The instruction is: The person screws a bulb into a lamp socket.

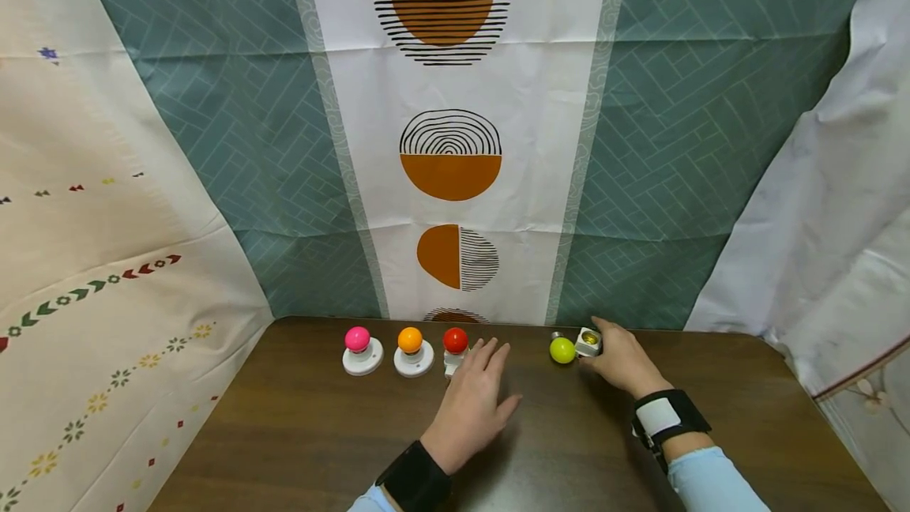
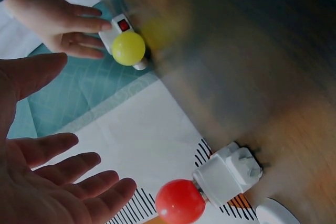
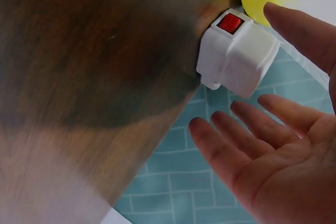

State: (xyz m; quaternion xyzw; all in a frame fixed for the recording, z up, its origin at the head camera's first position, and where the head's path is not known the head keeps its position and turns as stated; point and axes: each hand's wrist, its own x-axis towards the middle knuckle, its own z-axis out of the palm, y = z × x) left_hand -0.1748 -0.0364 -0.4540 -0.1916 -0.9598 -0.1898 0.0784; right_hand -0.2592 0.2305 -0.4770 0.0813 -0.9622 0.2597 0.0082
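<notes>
My right hand (image 1: 627, 360) is beside a white bulb socket (image 1: 588, 343) with a red switch, thumb on the near side and fingers on the far side. In the right wrist view the fingers are spread, with a gap to the socket (image 3: 244, 56). A yellow-green light bulb (image 1: 562, 351) lies on its side just left of that socket. With fingers extended, my left hand (image 1: 471, 411) hovers over the table near a red bulb (image 1: 456, 340). This bulb stands in a white plug-in socket (image 2: 226, 174), partly hidden by the left fingers in the head view.
To the left, an orange bulb (image 1: 410, 340) and a pink bulb (image 1: 358, 339) stand upright in round white bases. The dark wooden table (image 1: 298, 433) ends at the back against a patterned cloth (image 1: 483, 180). Pale cloths hang at both sides.
</notes>
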